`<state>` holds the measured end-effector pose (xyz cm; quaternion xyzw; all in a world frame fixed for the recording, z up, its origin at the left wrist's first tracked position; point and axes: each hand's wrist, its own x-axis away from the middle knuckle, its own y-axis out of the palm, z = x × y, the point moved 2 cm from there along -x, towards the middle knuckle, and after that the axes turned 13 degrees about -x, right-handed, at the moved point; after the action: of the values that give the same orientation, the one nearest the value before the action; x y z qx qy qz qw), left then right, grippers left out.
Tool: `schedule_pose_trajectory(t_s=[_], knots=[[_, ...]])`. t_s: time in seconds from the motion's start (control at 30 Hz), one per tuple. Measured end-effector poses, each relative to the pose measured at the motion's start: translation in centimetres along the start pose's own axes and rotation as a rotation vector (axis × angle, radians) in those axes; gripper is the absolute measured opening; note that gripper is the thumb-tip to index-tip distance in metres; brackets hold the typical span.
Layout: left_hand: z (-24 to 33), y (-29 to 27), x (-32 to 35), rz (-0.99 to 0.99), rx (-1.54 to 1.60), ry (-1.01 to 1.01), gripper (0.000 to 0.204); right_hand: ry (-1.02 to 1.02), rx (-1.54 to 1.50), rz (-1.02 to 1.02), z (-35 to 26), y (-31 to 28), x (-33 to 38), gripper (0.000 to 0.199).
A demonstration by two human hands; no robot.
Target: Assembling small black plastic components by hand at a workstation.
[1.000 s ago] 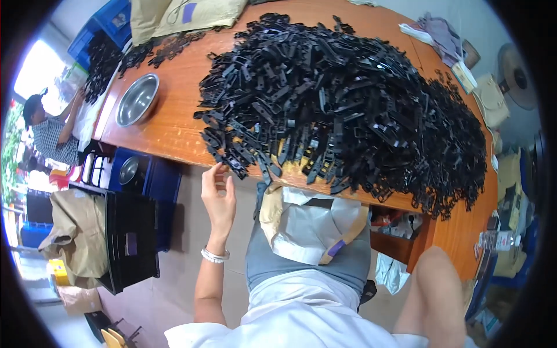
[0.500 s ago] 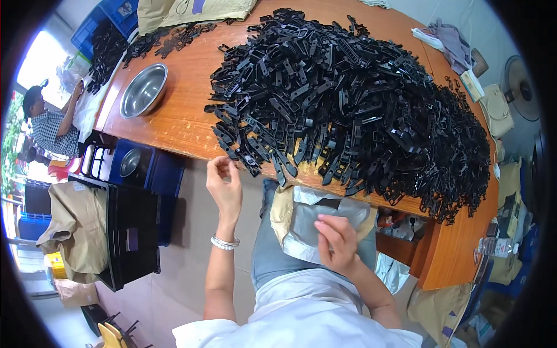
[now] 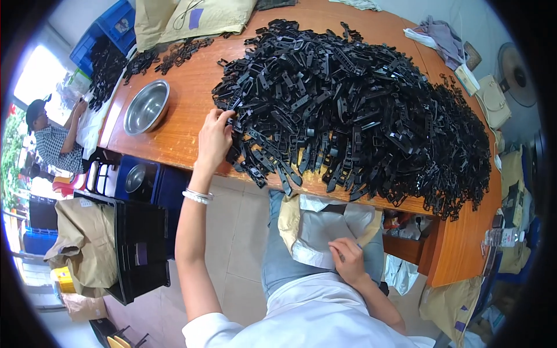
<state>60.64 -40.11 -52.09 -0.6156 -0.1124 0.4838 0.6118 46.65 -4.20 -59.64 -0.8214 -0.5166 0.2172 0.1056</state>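
A purple label [image 3: 196,18] is borne by a tan paper sack [image 3: 223,18]. Narrow black plastic parts [image 3: 348,110] are heaped on the wood-grained table [image 3: 188,95]. The heap's left edge is met by the left hand [image 3: 214,139], half curled; by the right hand [image 3: 349,261], fingers are loosely bent at the silver-lined bag [image 3: 288,223] — whether anything is gripped by either cannot be told.

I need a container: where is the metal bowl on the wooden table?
In the head view, the metal bowl is on the left part of the wooden table, left of the left hand and the heaped black plastic parts.
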Motion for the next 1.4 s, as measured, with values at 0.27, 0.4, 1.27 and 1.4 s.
schedule_pose_trajectory(t_s=[0.27,0.4,1.27,1.4], knots=[[-3.3,1.4,-1.8,-0.031,0.147,-0.171,0.007,0.004,0.229,0.157,0.9,-3.3,0.5,0.014],[-0.5,-0.5,-0.1,-0.052,0.667,-0.229,0.014,0.044,0.272,0.477,0.9,-7.6,-1.5,0.014],[22.1,0.0,12.5,-0.913,1.27,-0.267,0.032,-0.1,-0.044,0.357,-2.6,-9.5,-2.9,0.023],[22.2,-0.3,12.7,-0.897,1.174,-0.119,0.032,-0.181,0.033,0.203,-3.0,-8.9,-3.8,0.025]])
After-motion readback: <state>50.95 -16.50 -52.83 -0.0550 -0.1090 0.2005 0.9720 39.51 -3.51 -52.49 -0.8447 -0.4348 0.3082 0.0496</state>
